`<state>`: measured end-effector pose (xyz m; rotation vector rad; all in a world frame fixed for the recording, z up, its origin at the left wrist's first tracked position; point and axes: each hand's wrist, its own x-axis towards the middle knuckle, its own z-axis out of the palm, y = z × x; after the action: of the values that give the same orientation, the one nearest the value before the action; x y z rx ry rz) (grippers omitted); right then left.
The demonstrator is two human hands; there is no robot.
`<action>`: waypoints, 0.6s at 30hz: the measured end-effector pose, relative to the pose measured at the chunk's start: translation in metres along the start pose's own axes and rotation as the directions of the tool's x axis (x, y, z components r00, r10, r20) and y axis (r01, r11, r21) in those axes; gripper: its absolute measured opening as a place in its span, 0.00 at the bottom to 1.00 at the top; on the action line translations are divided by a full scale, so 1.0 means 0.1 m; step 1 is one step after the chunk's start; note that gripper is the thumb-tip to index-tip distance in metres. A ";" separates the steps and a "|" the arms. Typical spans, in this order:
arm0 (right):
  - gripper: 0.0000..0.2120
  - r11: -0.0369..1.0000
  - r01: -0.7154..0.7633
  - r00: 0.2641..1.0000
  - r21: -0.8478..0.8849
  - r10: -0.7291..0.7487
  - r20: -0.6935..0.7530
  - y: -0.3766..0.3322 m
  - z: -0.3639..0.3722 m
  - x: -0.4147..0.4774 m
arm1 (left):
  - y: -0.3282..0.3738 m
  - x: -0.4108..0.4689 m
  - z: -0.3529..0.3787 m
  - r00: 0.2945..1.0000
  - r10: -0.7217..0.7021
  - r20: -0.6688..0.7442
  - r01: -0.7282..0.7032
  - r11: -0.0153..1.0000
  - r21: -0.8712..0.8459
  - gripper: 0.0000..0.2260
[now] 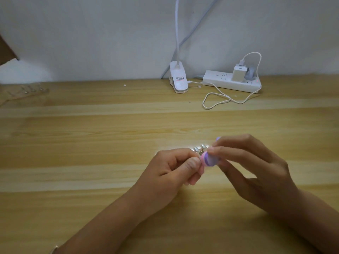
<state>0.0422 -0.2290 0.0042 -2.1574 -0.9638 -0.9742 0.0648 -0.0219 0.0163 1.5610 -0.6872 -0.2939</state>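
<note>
Purple-and-pink round piece point(208, 159), held above worktop point(91, 143): right hand point(253, 169) and left hand point(170, 171) both pinch it in their fingers. Silver bits point(199, 149) lie untouched behind; work judged about midway.

a long wooden table point(91, 143) of pale and honey-coloured planks runs up to the wall. at its far edge stands a white clip lamp base point(177, 80), and just right of it lies a white power strip point(220, 78) with a white charger point(238, 73) plugged in. a thin white cable point(238, 102) loops over the wood in front of the strip. nearer the front, a few small silvery pieces point(199, 149) lie in a bright patch. far left lies a flat brown sheet point(22, 93), blurred.
</note>
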 end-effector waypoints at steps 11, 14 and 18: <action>0.15 1.000 -0.007 1.000 0.016 0.007 0.027 -0.07 0.05 -0.02 | -0.03 -0.01 0.02 0.998 -0.028 0.050 0.029 0.999 -0.013 0.13; 0.13 1.000 -0.020 1.000 0.018 0.020 0.012 -0.01 0.00 0.00 | -0.03 0.00 0.02 0.998 -0.034 0.050 0.035 0.999 -0.005 0.13; 0.12 0.999 -0.020 1.000 0.040 0.019 0.024 -0.08 0.06 -0.05 | -0.03 0.00 0.02 0.999 -0.030 0.040 0.031 0.999 -0.012 0.13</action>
<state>0.0361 -0.2218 -0.0020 -2.1458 -0.9635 -0.9141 0.0643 -0.0236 0.0134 1.5584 -0.6920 -0.3520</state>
